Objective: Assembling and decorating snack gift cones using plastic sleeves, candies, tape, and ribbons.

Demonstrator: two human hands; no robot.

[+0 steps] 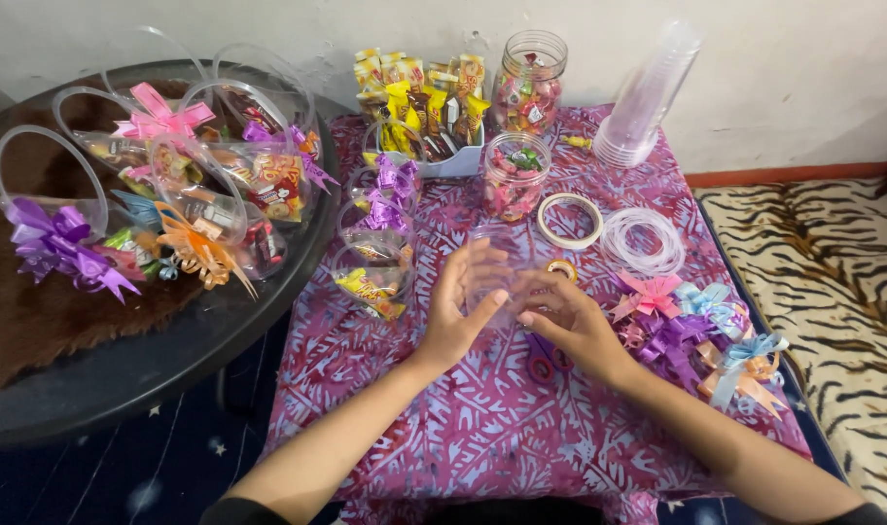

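My left hand (pixel 455 309) and my right hand (pixel 568 319) meet over a purple patterned cloth (pixel 463 428). Between them they hold a clear plastic cup (pixel 497 261), which is upright and hard to make out. The left hand's fingers curl around its left side and the right hand's fingertips press on its lower right. Scissors with purple and red handles (pixel 542 366) lie on the cloth, partly under my right wrist. A small roll of tape (pixel 562 268) sits just beyond my right hand.
Behind the hands are two candy jars (pixel 514 177) (pixel 528 70), a white tray of snack packets (pixel 426 109), a stack of clear cups (pixel 648 97), a tape ring (pixel 570 221) and clear plastic hoops (pixel 643 241). Ribbon bows (pixel 716 335) lie at the right. Filled cups with bows (pixel 195 194) crowd the round black table at the left.
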